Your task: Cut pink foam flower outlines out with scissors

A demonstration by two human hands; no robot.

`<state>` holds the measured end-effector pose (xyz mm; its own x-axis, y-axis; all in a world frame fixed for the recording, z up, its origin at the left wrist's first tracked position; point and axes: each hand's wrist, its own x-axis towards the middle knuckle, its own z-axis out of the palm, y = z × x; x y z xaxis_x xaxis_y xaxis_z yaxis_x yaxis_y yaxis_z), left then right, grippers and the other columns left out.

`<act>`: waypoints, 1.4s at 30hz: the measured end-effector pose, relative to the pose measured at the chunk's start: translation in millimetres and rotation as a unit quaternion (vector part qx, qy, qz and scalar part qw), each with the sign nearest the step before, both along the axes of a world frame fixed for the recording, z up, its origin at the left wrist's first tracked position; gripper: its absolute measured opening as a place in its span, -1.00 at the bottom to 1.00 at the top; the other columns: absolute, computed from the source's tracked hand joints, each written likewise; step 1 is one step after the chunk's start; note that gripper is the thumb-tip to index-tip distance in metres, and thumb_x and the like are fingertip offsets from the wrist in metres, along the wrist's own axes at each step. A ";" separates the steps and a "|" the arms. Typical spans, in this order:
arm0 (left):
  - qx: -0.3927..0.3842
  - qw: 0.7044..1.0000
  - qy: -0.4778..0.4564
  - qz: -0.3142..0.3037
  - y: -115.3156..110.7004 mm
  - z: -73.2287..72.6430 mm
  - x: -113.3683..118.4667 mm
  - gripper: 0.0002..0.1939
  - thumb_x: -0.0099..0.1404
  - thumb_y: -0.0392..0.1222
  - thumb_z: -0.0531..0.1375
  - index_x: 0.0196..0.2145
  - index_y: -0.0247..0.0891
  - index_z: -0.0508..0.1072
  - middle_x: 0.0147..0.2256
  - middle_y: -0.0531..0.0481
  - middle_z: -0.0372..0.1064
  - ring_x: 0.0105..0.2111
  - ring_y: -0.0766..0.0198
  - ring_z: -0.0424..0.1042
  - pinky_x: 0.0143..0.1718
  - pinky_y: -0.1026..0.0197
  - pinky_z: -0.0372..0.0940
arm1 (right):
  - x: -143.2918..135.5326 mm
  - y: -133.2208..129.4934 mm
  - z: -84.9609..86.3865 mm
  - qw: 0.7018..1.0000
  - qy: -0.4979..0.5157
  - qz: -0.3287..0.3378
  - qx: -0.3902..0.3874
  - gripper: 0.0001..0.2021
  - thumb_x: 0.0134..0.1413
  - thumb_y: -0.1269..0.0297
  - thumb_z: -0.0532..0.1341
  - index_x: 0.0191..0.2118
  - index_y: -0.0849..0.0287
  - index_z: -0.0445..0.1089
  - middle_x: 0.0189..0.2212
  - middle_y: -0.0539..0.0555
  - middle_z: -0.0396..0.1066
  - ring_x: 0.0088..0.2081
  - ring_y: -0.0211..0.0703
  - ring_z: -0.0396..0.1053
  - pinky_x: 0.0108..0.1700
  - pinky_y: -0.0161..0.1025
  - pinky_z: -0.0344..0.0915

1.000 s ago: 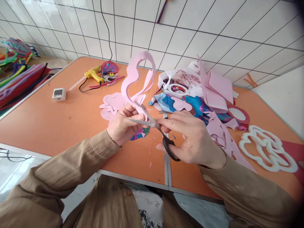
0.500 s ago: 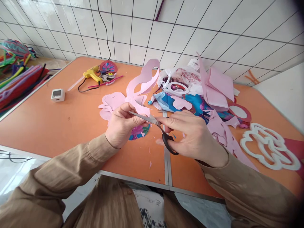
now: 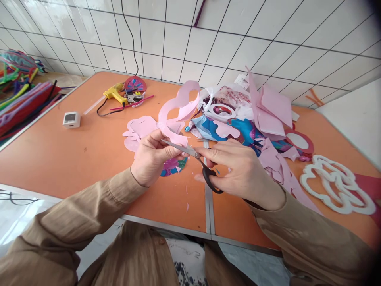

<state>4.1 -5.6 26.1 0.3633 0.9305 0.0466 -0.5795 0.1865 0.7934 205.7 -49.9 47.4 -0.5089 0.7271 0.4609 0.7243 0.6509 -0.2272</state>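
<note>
L. hand (image 3: 150, 157) has thumb and fingers pinched together on the lower end of a curled pink strip (image 3: 171, 113); strip loops up over the orange table (image 3: 104, 159). R. hand (image 3: 238, 167) grips the black handles of the scissors (image 3: 198, 154), fingers closed round them; blades lie at the strip's lower end, by the L. thumb. Pink cutouts (image 3: 143, 129) lie just beyond the L. hand; patterned disc (image 3: 171, 167), partly hidden, beneath. Pink scraps (image 3: 275, 163) are beyond the R. hand, white cloud-shaped frames (image 3: 336, 184) to its right.
</note>
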 end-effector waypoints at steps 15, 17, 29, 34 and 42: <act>-0.018 1.000 0.003 -0.013 -0.4 0.3 -2.0 -0.69 -0.11 -0.21 0.57 -0.50 -0.28 0.52 -0.54 0.02 0.53 -0.53 0.34 0.50 -0.48 0.35 0.41 | -2.7 0.2 -2.5 1.000 0.003 -0.005 0.001 -0.73 0.16 0.38 0.24 -0.01 0.09 0.50 -0.55 -0.08 0.41 -0.44 -0.18 0.37 -0.29 -0.17 0.24; -0.026 1.000 -0.003 -0.010 -0.5 0.9 -1.5 -0.70 -0.12 -0.21 0.58 -0.51 -0.29 0.54 -0.53 0.04 0.53 -0.53 0.36 0.51 -0.49 0.39 0.41 | -3.1 0.2 -2.8 1.000 0.007 -0.001 0.007 -0.73 0.17 0.39 0.24 -0.01 0.10 0.50 -0.55 -0.08 0.41 -0.44 -0.18 0.37 -0.29 -0.18 0.24; -0.096 0.993 -0.043 -0.056 -1.8 -4.9 0.8 -0.74 -0.15 -0.21 0.59 -0.52 -0.29 0.62 -0.54 0.07 0.54 -0.57 0.44 0.51 -0.47 0.46 0.45 | -5.3 -1.3 -5.7 1.000 0.016 -0.006 0.016 -0.69 0.19 0.37 0.25 0.06 0.14 0.46 -0.54 -0.07 0.43 -0.44 -0.17 0.39 -0.32 -0.16 0.27; -0.095 0.992 -0.050 -0.061 -2.1 -6.7 1.5 -0.73 -0.15 -0.20 0.59 -0.53 -0.29 0.60 -0.53 0.08 0.55 -0.57 0.45 0.50 -0.47 0.46 0.44 | -6.9 -1.3 -7.4 0.999 0.028 -0.004 0.028 -0.68 0.18 0.39 0.26 0.06 0.15 0.45 -0.54 -0.08 0.44 -0.44 -0.19 0.42 -0.33 -0.17 0.27; -0.077 0.994 -0.044 -0.062 -3.0 -6.4 2.3 -0.73 -0.12 -0.19 0.58 -0.53 -0.31 0.60 -0.54 0.06 0.51 -0.55 0.45 0.46 -0.50 0.45 0.39 | -10.0 -2.5 -9.1 0.998 0.046 0.002 0.042 -0.71 0.26 0.26 0.27 0.07 0.17 0.45 -0.55 -0.09 0.43 -0.47 -0.24 0.39 -0.36 -0.19 0.25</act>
